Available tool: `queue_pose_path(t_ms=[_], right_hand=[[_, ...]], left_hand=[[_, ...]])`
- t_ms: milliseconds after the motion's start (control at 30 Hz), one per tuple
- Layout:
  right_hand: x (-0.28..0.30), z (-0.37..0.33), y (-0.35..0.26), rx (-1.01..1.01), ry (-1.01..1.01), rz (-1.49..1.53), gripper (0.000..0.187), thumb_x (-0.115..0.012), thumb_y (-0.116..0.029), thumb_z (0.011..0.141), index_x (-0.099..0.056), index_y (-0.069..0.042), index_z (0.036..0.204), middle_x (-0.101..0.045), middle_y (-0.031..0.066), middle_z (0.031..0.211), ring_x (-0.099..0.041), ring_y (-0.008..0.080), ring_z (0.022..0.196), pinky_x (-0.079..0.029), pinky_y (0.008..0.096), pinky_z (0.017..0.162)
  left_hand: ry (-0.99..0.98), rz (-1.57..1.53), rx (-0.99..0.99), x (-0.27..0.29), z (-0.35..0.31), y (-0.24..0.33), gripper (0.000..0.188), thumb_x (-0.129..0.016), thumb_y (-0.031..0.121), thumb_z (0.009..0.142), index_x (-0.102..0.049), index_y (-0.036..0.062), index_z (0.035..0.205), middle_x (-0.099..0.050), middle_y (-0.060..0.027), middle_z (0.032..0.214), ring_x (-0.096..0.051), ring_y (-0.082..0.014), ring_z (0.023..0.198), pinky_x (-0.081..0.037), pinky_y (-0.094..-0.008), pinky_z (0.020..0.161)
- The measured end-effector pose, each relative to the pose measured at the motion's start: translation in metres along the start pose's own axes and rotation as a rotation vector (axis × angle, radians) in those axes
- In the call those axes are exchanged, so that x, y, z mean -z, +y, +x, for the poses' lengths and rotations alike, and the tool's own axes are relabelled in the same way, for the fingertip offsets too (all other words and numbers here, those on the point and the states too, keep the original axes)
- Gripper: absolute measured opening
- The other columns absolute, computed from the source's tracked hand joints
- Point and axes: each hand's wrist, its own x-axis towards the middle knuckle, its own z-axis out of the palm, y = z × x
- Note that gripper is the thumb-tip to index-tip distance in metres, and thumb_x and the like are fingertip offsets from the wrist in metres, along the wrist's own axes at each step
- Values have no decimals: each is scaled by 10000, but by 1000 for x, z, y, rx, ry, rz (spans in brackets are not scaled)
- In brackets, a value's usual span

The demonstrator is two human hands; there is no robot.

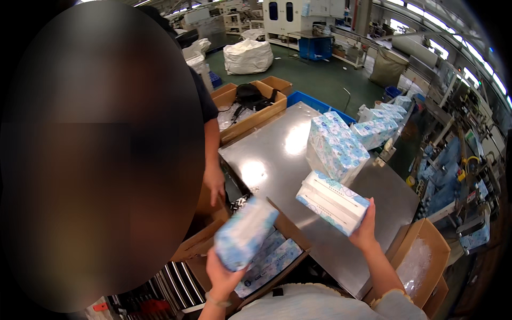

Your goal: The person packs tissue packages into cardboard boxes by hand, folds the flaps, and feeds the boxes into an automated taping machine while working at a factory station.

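You are in the middle of packing: each of your hands carries a soft blue-and-white tissue pack, and the open cardboard carton [290, 229] at six o'clock from the steel table [277, 154] is partly filled. Your left hand [221, 277] is closed round the lower end of the left pack [244, 233], fingers wrapped under it, and holds it tilted directly above the carton, where at least two packs [269, 261] already lie flat. Your right hand [365, 226] grips the right pack [332, 201] from its lower right corner, thumb and fingers pinched on the end, keeping it in the air over the table's near edge, at about three o'clock from the carton. The feed pile of wrapped packs [336, 146] stands on the table at twelve o'clock from your right hand, with more packs [381, 125] beyond it at one o'clock. A co-worker's hand [215, 184] hangs at eleven o'clock from the carton, close to its far flap. To my reading, the left pack goes in next: it wants turning flat to match the ones beneath and sliding in beside them, clear of the flap, and the right pack must then swing toward nine o'clock to follow. A second carton [421, 250] lined with clear plastic sits at four o'clock, untouched.
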Motion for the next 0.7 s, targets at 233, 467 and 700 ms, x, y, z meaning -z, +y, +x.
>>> queue_pose_path(t_ms=[233, 467, 700], right_hand=[[16, 65, -149, 119, -437, 632, 1036, -909, -230, 717, -275, -134, 1531, -480, 190, 1351, -536, 310, 1240, -384, 430, 1117], [-99, 28, -221, 853, -629, 619, 779, -824, -152, 716, -517, -279, 1420, -530, 189, 1342, -506, 424, 1245, -375, 575, 1120], [-235, -34, -175, 622, -1254, 34, 717, -678, -395, 914, -409, -223, 1557, -403, 201, 1555, -340, 362, 1473, -252, 611, 1183]], left_hand=[[-682, 884, -69, -74, -62, -226, 919, -749, 571, 801, -435, 32, 1476, -544, -202, 1414, -521, -360, 1296, -420, -445, 1087], [-423, -349, 229, -36, -73, -176, 741, -586, 491, 929, -406, 85, 1522, -387, -146, 1578, -343, -347, 1459, -250, -498, 1222], [-443, 712, 189, -13, -77, -145, 817, -799, 409, 777, -485, -1, 1409, -527, -253, 1366, -441, -400, 1362, -359, -538, 1107]])
